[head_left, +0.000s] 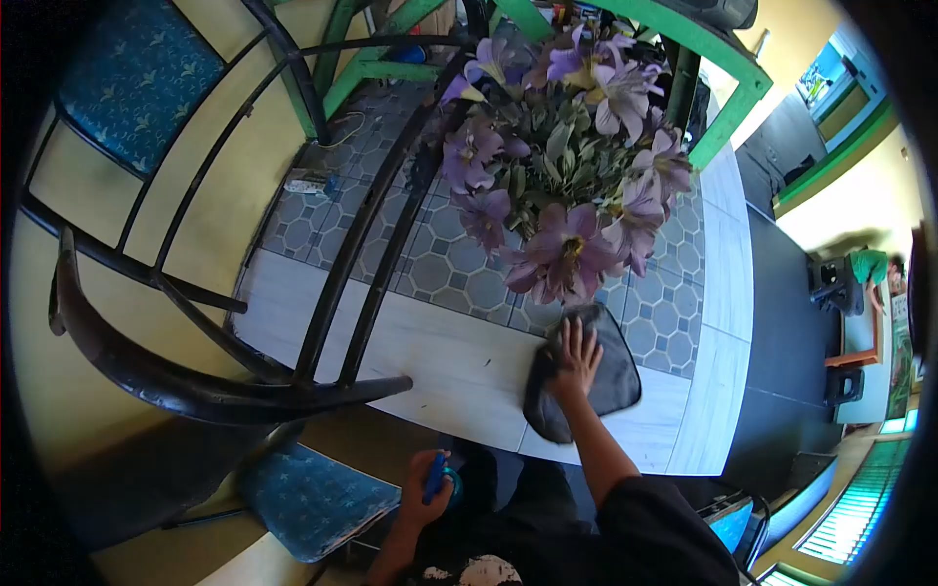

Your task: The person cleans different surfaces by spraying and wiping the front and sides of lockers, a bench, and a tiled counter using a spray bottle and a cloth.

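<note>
My right hand [578, 359] lies flat, fingers spread, on a dark, leathery-looking flat piece [616, 376] with a seamed edge. That piece rests on the tiled ledge [459, 386], partly over its white border; I cannot tell whether it is a cushion or a bag. Low in front of my body, my left hand [426, 488] is wrapped round a small blue object [436, 476]. A teal rounded part shows beside the fingers, but its kind is unclear. Just beyond my right hand stands a big bunch of purple artificial-looking flowers [572, 244].
An upturned black metal chair [327, 376] with a blue patterned pad [142, 83] takes up the left. Below it is another blue seat [313, 498]. A green frame [718, 54] stands behind the flowers. Far right, a person in green [868, 266] is near a table.
</note>
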`<state>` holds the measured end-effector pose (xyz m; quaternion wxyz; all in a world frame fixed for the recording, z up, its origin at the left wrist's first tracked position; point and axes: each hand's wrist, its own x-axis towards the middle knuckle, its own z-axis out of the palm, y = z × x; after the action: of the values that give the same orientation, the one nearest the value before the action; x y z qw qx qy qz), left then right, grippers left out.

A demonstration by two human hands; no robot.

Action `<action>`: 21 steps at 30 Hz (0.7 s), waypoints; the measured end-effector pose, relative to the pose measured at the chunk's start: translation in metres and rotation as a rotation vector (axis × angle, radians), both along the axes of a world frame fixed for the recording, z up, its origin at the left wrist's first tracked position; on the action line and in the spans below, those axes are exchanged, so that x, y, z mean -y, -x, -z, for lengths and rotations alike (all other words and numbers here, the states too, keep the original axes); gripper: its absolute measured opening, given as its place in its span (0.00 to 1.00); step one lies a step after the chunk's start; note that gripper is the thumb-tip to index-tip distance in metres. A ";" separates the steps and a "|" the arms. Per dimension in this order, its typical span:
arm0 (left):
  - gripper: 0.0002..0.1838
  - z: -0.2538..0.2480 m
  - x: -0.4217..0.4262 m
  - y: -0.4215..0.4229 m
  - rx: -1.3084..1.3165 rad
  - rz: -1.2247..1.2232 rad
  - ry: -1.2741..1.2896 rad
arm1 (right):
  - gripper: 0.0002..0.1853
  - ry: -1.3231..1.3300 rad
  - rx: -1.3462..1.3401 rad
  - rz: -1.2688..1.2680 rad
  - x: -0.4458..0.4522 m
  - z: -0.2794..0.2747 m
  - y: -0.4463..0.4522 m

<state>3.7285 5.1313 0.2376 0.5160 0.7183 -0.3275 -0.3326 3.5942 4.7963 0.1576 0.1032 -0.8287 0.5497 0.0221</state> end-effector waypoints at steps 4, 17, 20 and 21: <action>0.24 0.001 -0.011 -0.009 0.039 0.037 -0.103 | 0.45 0.071 0.063 -0.204 -0.012 0.009 -0.113; 0.25 -0.001 -0.035 -0.036 -0.089 0.065 -0.066 | 0.48 -0.150 0.061 -0.405 -0.081 0.007 0.024; 0.25 -0.006 -0.036 -0.045 0.000 0.076 -0.067 | 0.51 0.041 0.055 -0.195 -0.022 0.008 -0.020; 0.25 -0.005 -0.036 -0.044 0.030 0.068 -0.039 | 0.52 0.023 0.067 -0.164 -0.009 0.001 -0.047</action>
<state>3.7727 5.1676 0.2424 0.4852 0.7216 -0.3531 -0.3453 3.6414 4.8055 0.1567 0.1098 -0.8723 0.4765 -0.0033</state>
